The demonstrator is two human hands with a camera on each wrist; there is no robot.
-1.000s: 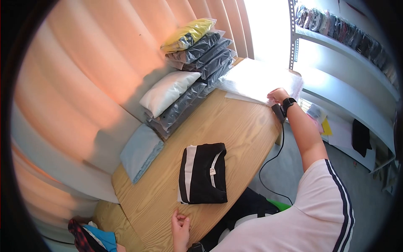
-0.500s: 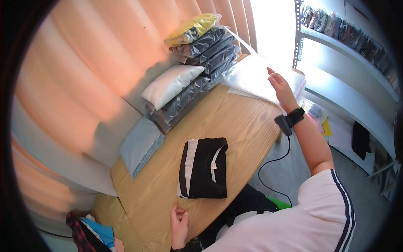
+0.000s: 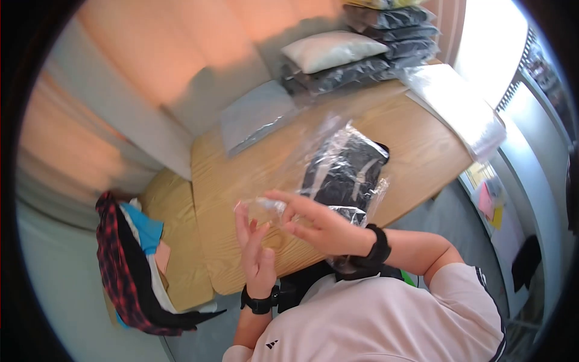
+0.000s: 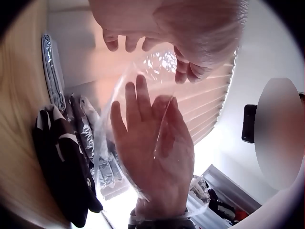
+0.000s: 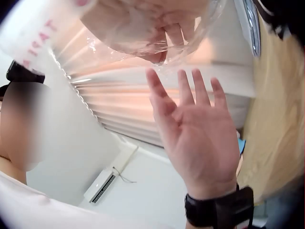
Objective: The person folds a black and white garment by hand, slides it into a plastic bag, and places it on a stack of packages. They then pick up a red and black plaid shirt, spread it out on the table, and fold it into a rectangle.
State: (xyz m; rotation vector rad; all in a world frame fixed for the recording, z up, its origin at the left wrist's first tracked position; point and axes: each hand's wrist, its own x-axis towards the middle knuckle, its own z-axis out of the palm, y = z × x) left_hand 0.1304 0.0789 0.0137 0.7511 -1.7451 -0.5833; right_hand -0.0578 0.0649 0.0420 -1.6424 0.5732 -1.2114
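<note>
While the black shirt (image 4: pixel 62 167) lies folded on the table (image 3: pixel 422 139), in front of the person, a clear bag (image 4: pixel 162 62) stretches over it in the head view. Folding looks finished; getting the plastic round the shirt looks undone, and I can't make out the bag's mouth. The hands are close but apart: the right hand (image 3: pixel 329 229) seems to pinch the plastic between thumb and forefinger, its other fingers straight, while the left hand (image 3: pixel 259 265) is open beside it.

Only the left wrist view shows the shirt's layers from the side, apparently outside the bag. The right wrist view gives the left palm, fingers spread, and red lettering (image 5: pixel 39 43) the others don't show. The head view alone takes in the whole tabletop arrangement.
</note>
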